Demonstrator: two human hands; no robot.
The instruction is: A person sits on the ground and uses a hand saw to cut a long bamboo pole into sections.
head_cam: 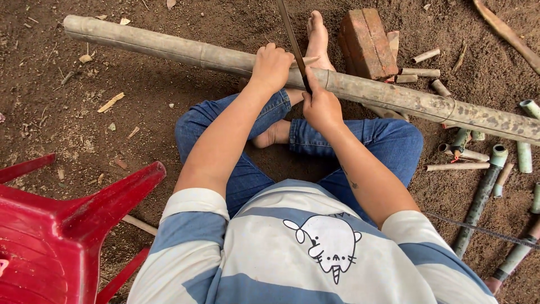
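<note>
A long grey-green bamboo pole [169, 48] lies across the dirt in front of my crossed legs, running from upper left to right. My left hand [271, 67] is closed over the top of the pole near its middle. Just to its right, my right hand [320, 104] grips the lower end of a thin dark blade [292, 39] that stands upright against the pole and rises out of the top of the view. The blade's edge meets the pole between my two hands. My bare foot [318, 39] rests beyond the pole.
A red plastic chair [62, 231] lies tipped over at the lower left. A red brick [365, 42] sits behind the pole. Several short cut bamboo pieces [478, 197] are scattered on the dirt at the right, with wood chips at the left.
</note>
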